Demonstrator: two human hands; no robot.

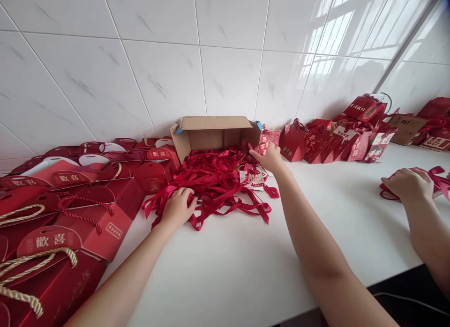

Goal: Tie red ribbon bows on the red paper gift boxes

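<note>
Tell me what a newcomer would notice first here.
The tangle of glossy red ribbons, mid-picture, heaped at the mouth of a cardboard box, with the left hand on its near left side. Next, red gift boxes crowd the left, and more red packages stand near the tiled wall at right.

Ribbons (218,177) partly hidden, red boxes (65,280) cropped

Ribbons (218,177): glossy, satin-like cloth; carton (214,122): matt cardboard (wall tiles (228,22) glossy, smooth).
</note>
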